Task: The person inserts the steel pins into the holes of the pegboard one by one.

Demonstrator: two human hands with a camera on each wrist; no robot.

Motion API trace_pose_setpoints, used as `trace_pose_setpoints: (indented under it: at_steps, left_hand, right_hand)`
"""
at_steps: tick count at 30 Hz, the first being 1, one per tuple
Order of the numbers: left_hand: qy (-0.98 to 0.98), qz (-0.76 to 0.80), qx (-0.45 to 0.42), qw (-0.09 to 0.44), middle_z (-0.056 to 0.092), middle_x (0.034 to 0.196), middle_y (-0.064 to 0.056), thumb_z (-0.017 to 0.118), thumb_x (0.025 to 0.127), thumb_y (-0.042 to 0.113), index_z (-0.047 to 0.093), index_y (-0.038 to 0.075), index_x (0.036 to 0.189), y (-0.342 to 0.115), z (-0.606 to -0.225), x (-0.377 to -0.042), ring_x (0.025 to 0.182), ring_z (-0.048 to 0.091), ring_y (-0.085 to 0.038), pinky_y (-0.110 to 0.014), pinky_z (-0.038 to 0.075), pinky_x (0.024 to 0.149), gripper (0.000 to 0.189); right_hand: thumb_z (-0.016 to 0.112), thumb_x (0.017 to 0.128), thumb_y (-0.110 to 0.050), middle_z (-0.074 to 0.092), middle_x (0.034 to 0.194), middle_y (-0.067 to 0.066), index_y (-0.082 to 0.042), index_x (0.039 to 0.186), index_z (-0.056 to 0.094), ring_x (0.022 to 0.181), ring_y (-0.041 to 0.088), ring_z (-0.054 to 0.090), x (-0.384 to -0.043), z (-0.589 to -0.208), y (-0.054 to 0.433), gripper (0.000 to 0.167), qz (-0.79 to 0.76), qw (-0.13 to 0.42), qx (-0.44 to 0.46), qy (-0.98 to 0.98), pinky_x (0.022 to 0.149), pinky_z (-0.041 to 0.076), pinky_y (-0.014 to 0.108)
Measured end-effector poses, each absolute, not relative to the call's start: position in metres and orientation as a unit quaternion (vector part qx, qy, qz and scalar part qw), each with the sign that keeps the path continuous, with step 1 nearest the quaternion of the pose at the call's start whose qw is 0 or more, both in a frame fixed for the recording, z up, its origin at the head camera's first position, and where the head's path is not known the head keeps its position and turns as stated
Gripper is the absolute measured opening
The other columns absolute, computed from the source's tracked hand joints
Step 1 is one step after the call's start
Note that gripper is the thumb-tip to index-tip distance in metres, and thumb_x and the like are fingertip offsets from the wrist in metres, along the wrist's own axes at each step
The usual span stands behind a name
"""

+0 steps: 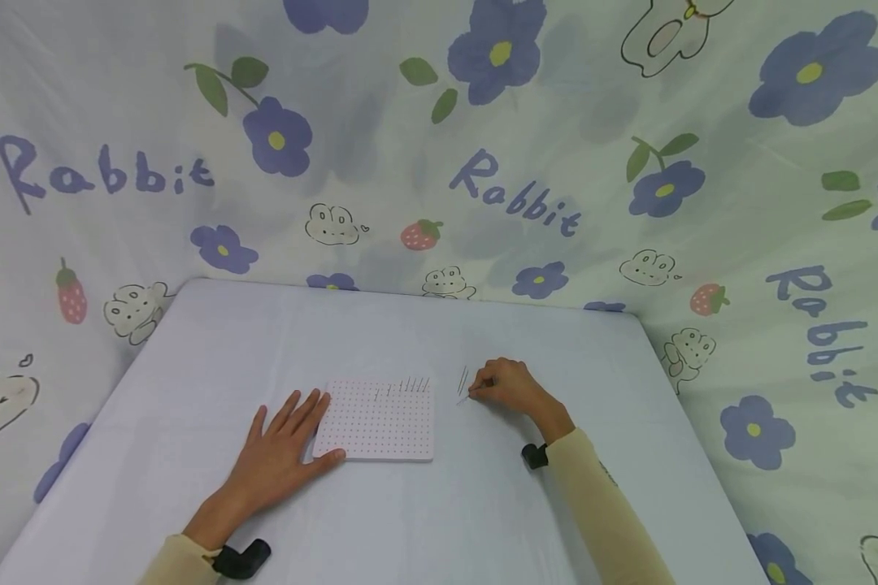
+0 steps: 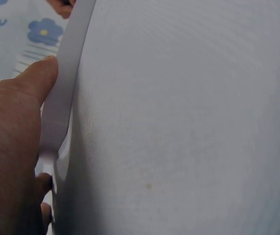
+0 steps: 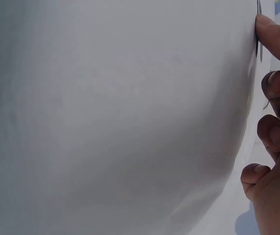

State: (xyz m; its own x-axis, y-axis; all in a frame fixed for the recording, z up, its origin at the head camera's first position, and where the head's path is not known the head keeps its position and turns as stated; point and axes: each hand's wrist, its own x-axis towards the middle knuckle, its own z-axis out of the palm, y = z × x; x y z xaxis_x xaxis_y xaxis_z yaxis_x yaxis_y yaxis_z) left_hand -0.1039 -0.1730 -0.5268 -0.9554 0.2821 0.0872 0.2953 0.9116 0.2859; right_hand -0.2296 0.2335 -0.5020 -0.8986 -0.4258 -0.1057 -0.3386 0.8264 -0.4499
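Observation:
A flat white pegboard [image 1: 373, 435] with rows of small dots lies on the table. Several thin dark needles [image 1: 414, 385] stand up from its far right part. My left hand [image 1: 281, 447] spreads flat along the board's left side, its thumb touching the near left corner; in the left wrist view, the thumb [image 2: 44, 73] lies against the board's edge [image 2: 63, 103]. Right of the board, my right hand [image 1: 508, 386] pinches a thin needle at its fingertips, low over the table. A few loose needles [image 1: 463, 380] lie beside those fingers. The right wrist view shows a fingertip [image 3: 265, 24] against thin needles [image 3: 258, 44].
White cloth covers the table [image 1: 278, 325], which has its far edge in front of a patterned curtain [image 1: 380, 162] with flowers and rabbits. More curtain hangs at the left and right sides. Each wrist wears a black device [image 1: 243, 559].

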Motion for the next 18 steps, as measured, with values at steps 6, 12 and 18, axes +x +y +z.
trace_pose_setpoints:
  at_steps: [6, 12, 18]
  left_hand:
    - [-0.977, -0.155, -0.148, 0.021, 0.031, 0.163, -0.011, 0.053, 0.086, 0.078, 0.03, 0.015, 0.16, -0.1724, -0.5251, -0.104, 0.152, 0.02, -0.039, -0.07, 0.007, 0.116, 0.099]
    - [-0.977, -0.153, -0.148, 0.018, 0.031, 0.164, -0.011, 0.051, 0.086, 0.079, 0.029, 0.016, 0.16, -0.1726, -0.5252, -0.1042, 0.152, 0.019, -0.039, -0.07, 0.007, 0.116, 0.099]
    - [-0.977, -0.15, -0.147, 0.019, 0.031, 0.164, -0.011, 0.051, 0.086, 0.08, 0.029, 0.016, 0.16, -0.1735, -0.5272, -0.1042, 0.152, 0.019, -0.039, -0.07, 0.007, 0.117, 0.1]
  right_hand:
    - [0.08, 0.088, -0.03, 0.058, 0.073, -0.016, -0.032, 0.082, 0.079, 0.075, 0.01, 0.05, -0.2316, -0.5041, 0.236, 0.006, -0.226, 0.102, -0.219, 0.944, 0.087, 0.04, 0.045]
    - [0.079, 0.088, -0.028, 0.058, 0.073, -0.015, -0.03, 0.085, 0.08, 0.077, 0.01, 0.05, -0.2335, -0.5062, 0.2362, 0.004, -0.217, 0.105, -0.228, 0.943, 0.087, 0.039, 0.045]
    - [0.078, 0.088, -0.025, 0.058, 0.073, -0.015, -0.033, 0.086, 0.079, 0.077, 0.01, 0.051, -0.2323, -0.5059, 0.2336, 0.008, -0.208, 0.096, -0.224, 0.947, 0.081, 0.04, 0.037]
